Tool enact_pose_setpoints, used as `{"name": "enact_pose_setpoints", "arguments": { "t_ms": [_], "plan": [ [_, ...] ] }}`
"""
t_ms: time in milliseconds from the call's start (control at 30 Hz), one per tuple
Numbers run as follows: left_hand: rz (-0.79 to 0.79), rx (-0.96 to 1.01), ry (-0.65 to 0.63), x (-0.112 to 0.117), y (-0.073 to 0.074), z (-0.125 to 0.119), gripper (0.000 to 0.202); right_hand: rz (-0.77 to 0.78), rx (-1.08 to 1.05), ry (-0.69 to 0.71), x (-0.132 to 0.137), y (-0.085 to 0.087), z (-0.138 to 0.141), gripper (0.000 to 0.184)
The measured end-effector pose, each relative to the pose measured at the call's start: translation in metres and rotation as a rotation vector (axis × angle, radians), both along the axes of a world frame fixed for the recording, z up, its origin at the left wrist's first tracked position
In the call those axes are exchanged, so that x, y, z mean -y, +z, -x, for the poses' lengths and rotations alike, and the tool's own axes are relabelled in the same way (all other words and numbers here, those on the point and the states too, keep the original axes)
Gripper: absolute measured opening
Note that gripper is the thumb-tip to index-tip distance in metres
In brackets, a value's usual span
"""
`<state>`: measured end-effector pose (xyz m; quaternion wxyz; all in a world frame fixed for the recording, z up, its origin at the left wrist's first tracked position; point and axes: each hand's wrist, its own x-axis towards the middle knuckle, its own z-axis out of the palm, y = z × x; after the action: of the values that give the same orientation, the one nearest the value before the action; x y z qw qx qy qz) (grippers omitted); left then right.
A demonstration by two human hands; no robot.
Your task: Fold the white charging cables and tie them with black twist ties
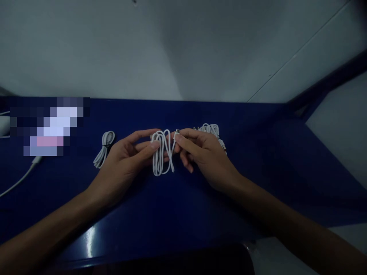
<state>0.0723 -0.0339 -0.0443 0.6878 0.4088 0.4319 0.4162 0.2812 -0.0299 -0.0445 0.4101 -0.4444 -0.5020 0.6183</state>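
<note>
Between my two hands is a white USB cable (162, 156), folded into several long loops. My left hand (130, 152) pinches the loops, thumb in front and fingers behind. The cable's plug end, with a metal tip pointing up, is held between thumb and finger of my right hand (202, 151). Its other fingers curl below. Left of my left hand, a second white cable (104, 149) lies bundled with a dark tie. More white bundled cables (210, 130) lie behind my right hand, partly hidden by it.
A blue table (172, 214) spreads under my hands and meets a pale wall (114, 49) at the back. At the left a blurred-out device (54, 128) lies with a white cord (21, 178) plugged into its lower end. A dark seat edge (223, 259) shows at the front.
</note>
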Motion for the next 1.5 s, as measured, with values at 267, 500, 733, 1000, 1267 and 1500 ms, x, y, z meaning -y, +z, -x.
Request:
{"name": "enact_pose_setpoints", "arguments": {
  "t_ms": [267,500,733,1000,1267,1500],
  "plan": [
    [-0.034,-0.049,0.083,0.002,0.006,-0.002,0.027,-0.095,0.090,-0.018,0.005,0.001,-0.001,0.032],
    [-0.065,-0.076,0.109,0.002,0.003,-0.001,0.033,-0.184,0.171,0.010,0.015,-0.003,0.002,0.027],
    [-0.099,-0.141,0.039,0.005,0.000,-0.001,0.030,-0.236,0.219,0.051,0.018,0.001,0.003,0.017],
    [-0.109,-0.126,0.083,0.005,-0.003,0.003,0.035,-0.225,0.200,0.036,0.020,0.003,0.006,0.020],
    [-0.044,-0.080,0.050,0.007,-0.005,0.001,0.027,-0.194,0.092,0.078,0.016,0.003,0.004,0.017],
    [-0.122,-0.030,0.071,0.007,-0.002,0.003,0.025,-0.212,0.079,0.053,0.014,0.000,0.004,0.016]
  ]
}}
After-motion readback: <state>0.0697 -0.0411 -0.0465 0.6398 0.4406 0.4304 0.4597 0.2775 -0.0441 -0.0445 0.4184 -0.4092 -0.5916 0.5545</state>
